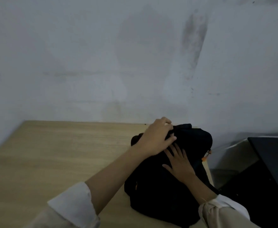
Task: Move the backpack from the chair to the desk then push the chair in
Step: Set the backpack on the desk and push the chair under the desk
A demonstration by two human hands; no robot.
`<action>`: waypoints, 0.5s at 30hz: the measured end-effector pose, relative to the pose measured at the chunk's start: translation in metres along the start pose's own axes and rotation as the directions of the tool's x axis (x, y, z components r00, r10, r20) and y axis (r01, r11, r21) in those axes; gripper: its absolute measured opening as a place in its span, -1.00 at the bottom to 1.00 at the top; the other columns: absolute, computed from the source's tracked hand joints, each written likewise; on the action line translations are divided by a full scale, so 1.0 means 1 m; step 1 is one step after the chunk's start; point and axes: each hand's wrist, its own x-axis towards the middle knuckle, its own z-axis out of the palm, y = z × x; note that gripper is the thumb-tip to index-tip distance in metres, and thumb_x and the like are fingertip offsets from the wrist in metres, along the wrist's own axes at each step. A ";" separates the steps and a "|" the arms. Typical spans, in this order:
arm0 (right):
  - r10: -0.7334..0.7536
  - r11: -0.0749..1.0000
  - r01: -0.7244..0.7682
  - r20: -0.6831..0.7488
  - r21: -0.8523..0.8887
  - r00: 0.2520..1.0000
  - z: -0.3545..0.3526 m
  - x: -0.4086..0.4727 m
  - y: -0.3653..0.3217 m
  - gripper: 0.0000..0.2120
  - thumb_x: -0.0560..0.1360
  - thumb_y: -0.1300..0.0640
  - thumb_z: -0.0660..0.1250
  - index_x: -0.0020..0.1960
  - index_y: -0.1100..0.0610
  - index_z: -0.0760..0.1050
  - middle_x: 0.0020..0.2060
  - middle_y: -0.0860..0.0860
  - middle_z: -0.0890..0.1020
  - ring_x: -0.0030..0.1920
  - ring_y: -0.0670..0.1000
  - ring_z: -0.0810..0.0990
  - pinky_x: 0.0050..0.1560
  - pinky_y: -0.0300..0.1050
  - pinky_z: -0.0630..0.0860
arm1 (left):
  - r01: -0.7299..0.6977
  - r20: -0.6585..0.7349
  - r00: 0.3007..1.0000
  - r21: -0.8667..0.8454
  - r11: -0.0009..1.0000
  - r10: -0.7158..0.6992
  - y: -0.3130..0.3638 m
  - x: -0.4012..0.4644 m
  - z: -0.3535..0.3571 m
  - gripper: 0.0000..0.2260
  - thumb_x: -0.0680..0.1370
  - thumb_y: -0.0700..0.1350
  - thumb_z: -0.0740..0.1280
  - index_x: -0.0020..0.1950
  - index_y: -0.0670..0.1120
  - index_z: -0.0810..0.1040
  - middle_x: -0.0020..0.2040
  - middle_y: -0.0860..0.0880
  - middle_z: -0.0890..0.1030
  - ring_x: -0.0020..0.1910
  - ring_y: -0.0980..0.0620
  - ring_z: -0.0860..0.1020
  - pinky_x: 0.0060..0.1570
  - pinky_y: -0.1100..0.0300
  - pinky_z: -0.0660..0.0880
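A black backpack (164, 191) rests on the light wooden desk (60, 153), near the desk's right edge. My left hand (154, 139) reaches across and curls its fingers over the top of the backpack, gripping the fabric there. Just below it, my right hand (179, 163) lies flat on the backpack's upper face with its fingers spread. A small orange tag (206, 156) hangs at the bag's right side. The chair is out of view.
A stained grey wall (135, 55) rises right behind the desk. To the right of the desk stands a dark flat-topped piece of furniture (273, 155), with a narrow gap between them. The desk's bare wood stretches to the left.
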 end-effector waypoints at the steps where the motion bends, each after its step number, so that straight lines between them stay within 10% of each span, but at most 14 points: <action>1: 0.015 1.000 -0.015 0.008 -0.015 1.000 0.004 0.004 0.003 -0.34 0.60 -0.19 0.08 0.55 -0.01 -0.15 0.57 0.06 -0.05 0.56 0.15 -0.10 0.53 0.24 0.01 | -0.006 0.040 0.999 0.039 0.999 0.005 -0.007 -0.001 0.009 -0.76 0.57 -0.01 0.30 0.12 -0.15 0.51 0.38 -0.15 0.38 0.36 -0.13 0.34 0.31 -0.02 0.34; 6: 0.069 0.995 -0.067 0.031 -0.070 0.997 0.011 0.021 0.002 -0.18 0.60 -0.04 0.20 0.48 -0.08 -0.42 0.58 0.01 -0.08 0.56 0.16 -0.11 0.52 0.25 -0.03 | 0.082 0.267 0.959 0.078 0.994 -0.100 -0.057 -0.015 0.043 -0.49 0.57 0.02 0.29 0.43 -0.13 0.20 0.58 -0.19 0.00 0.56 -0.16 -0.02 0.51 -0.12 0.07; 15: 0.119 0.990 -0.115 0.042 -0.081 0.992 0.018 0.039 0.011 -0.21 0.58 -0.04 0.22 0.53 -0.08 -0.31 0.58 0.04 -0.16 0.55 0.19 -0.24 0.51 0.27 -0.19 | 0.139 0.214 0.969 -0.053 0.989 -0.125 -0.087 -0.019 0.096 -0.26 0.58 -0.05 0.28 0.55 0.03 -0.19 0.59 -0.16 -0.10 0.56 -0.12 -0.01 0.52 -0.08 0.10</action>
